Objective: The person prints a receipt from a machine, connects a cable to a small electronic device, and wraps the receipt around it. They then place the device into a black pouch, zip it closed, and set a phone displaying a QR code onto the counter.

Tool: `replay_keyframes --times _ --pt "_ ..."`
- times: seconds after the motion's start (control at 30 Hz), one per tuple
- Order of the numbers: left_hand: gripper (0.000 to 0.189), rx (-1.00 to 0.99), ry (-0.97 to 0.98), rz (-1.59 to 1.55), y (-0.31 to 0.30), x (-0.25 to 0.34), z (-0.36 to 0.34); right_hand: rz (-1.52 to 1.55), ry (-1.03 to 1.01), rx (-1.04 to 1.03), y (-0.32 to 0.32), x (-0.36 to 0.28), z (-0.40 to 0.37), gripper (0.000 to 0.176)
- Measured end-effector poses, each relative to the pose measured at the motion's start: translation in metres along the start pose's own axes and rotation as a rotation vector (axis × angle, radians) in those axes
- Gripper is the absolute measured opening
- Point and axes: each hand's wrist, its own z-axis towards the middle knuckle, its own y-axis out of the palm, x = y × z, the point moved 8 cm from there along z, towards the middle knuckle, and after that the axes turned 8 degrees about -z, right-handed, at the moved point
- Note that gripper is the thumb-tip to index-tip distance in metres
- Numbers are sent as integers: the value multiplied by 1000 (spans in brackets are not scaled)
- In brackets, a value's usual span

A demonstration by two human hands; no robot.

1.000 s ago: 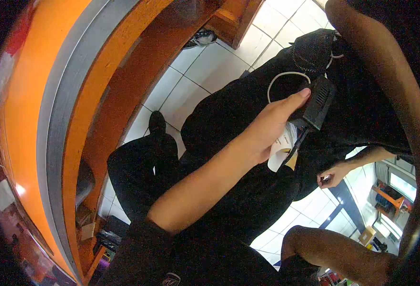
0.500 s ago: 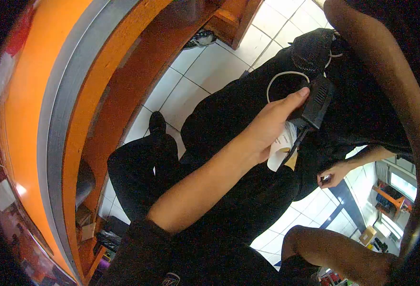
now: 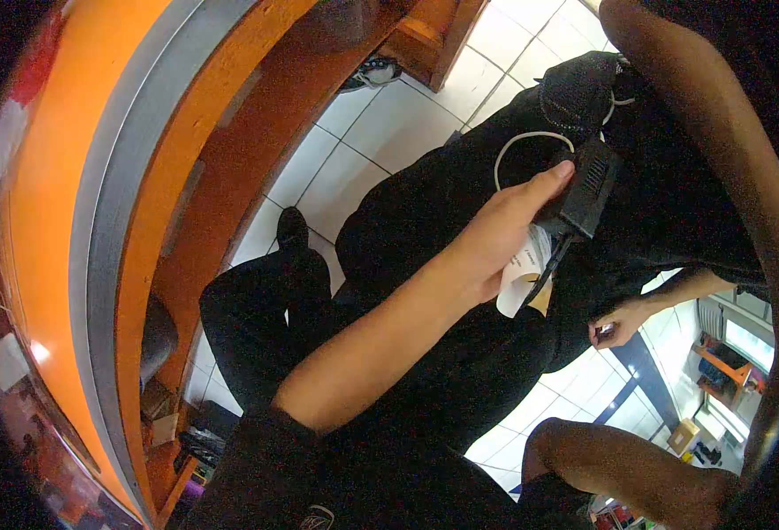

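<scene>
From the lower left, my left hand [image 3: 497, 240] reaches in and closes round a black vented box [image 3: 591, 187]. Its thumb lies along the top, while the other fingers are hidden underneath. A black lead [image 3: 555, 258] runs from the near end of the box. A curled white paper [image 3: 517, 284] with small print hangs just below my palm, in a clear wrapping. Beyond the thumb, a white cable [image 3: 531, 135] loops over dark cloth toward a black mesh piece [image 3: 579, 93]. My right hand is out of sight.
An orange counter [image 3: 49, 221] with a grey edge curves down the left, above wooden shelving [image 3: 230, 132]. People in dark clothes stand close; another person's hand [image 3: 615, 329] is curled round something small. Bare forearms [image 3: 703, 97] cross the right side. White floor tiles [image 3: 389, 124] show between.
</scene>
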Motion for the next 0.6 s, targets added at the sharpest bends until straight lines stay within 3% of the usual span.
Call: replay_keyframes --times 0.6 --pt "41 -1 25 -38 6 1 -1 4 2 0 1 1 2 35"
